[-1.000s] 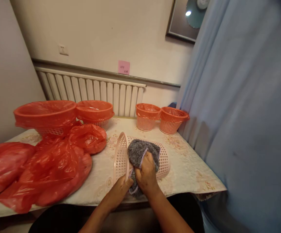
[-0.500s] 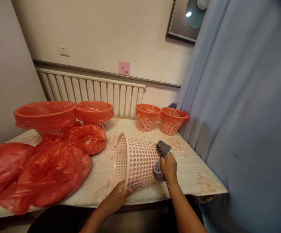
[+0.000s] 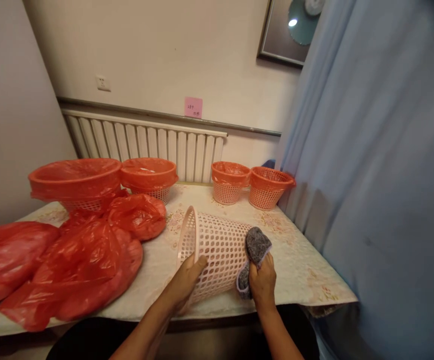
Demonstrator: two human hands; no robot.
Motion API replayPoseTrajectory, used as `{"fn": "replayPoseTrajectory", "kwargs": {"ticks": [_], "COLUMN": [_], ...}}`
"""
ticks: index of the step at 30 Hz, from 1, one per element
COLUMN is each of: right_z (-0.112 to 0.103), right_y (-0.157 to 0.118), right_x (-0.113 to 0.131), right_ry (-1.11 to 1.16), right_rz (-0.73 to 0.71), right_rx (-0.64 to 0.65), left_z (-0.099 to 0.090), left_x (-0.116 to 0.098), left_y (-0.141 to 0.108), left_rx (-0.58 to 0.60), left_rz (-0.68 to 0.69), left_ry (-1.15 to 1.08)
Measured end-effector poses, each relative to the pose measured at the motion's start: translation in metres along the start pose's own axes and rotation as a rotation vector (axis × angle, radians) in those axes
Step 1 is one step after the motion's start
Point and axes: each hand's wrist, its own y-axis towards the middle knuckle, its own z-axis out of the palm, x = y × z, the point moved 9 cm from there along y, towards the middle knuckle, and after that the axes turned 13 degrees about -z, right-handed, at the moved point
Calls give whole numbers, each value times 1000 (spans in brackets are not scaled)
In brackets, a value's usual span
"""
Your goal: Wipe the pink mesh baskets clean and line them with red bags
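A pale pink perforated plastic wastebasket [image 3: 220,250] lies on its side before me, its open mouth facing left. My left hand [image 3: 188,277] grips its rim, thumb on the outer wall and the other fingers hidden behind or inside the mouth. Bunched in my right hand [image 3: 264,277] is a grey cloth [image 3: 257,246] with a light purple edge. The closed fingers press this cloth against the basket's base end at the right.
Two baskets lined with red bags, a large one [image 3: 74,180] and a smaller one [image 3: 149,174], stand back left. Two more lined baskets [image 3: 227,192] [image 3: 266,194] stand back right. Red plastic bags [image 3: 89,265] cover the table's left side. A blue curtain [image 3: 382,175] hangs at right.
My left hand has moved up along the rim, its thumb now higher on the wall. The cloth and my right hand have shifted slightly down and right at the basket's base.
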Motion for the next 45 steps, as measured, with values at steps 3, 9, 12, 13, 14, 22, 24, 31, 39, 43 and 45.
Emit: {"fn": "replayPoseTrajectory", "kwargs": {"ticks": [3,9,12,13,14,22,24,31,39,43,45], "right_z": [-1,10,14,15,16,28,28,3,8,16,17], "right_y": [-15,-24,-10,-2,6,57,58,19,-34,-29,-18], "right_x": [11,96,137,144,149,102,67,-30,38,113,137], "right_ry": [13,164,293,315,325,293,232,-17,40,272,359], "right_rz": [1,-268,-381,-388,-387,-185,-104,196,41,-267,-359], "right_rx": [-38,-3,36,53,73,132,122,16,-84,9,45], "left_z": [-4,5,7,6,4,3,3,1,7,8,4], "left_x": [10,15,6,4,2,4,9,21,16,12,15], "left_y": [-1,-2,-5,-6,-8,-17,-17,-17,-23,-25,-24], "left_rx": [17,89,71,49,28,35,34,60,121,101,63], "left_rz": [-28,-46,27,52,74,129,114,116,112,127,127], "left_ry": [37,-21,8,44,84,272,306,346,322,314,339]}}
